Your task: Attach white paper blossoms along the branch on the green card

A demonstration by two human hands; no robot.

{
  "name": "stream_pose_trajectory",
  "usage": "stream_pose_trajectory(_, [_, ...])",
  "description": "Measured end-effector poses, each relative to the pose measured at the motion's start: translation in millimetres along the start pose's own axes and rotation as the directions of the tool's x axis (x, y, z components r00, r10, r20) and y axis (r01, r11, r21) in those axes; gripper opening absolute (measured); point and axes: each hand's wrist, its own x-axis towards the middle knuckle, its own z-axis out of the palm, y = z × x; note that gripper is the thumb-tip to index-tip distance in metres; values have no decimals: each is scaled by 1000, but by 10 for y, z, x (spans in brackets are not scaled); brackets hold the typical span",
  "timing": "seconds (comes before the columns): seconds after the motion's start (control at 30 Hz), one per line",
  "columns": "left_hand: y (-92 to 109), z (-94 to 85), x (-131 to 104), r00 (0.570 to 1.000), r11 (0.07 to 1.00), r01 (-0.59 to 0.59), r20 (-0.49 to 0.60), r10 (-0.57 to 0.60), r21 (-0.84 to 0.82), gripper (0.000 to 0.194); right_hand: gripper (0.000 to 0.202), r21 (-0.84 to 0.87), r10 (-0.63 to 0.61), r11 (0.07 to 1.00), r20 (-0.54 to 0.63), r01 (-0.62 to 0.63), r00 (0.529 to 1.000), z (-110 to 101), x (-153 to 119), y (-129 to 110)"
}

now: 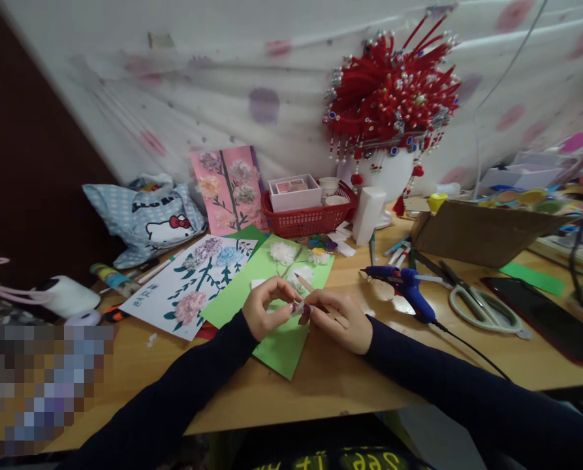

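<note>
My left hand (264,307) and my right hand (340,320) meet over a green paper sheet (281,346) on the wooden table (330,385). Both pinch a small pale piece of tissue (297,307) between the fingertips. A wooden stick (320,300) lies across my right hand, its tip pointing up-left. Two white tissue flowers (284,252) sit on the far end of the green sheet.
A white flower picture (193,284) lies left of the green sheet; a pink one (230,189) leans behind. A blue glue gun (409,290) and scissors (482,307) lie right. A red basket (311,219), a red headdress (393,98) and a dotted bag (144,219) stand behind.
</note>
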Motion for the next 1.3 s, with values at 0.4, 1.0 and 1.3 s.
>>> stream_pose_trajectory(0.4, [-52,56,61,967,983,177,-176,-182,-46,33,25,18,50,999,-9,-49,999,2,-10,-14])
stream_pose_trajectory(1.0, [-32,17,138,908,967,198,-342,-242,-160,35,28,7,131,991,-5,-131,991,-31,-4,-31])
stream_pose_trajectory(1.3, [-72,-177,252,776,971,72,-598,-199,-230,42,25,-237,8,971,208,42,978,7,-66,20])
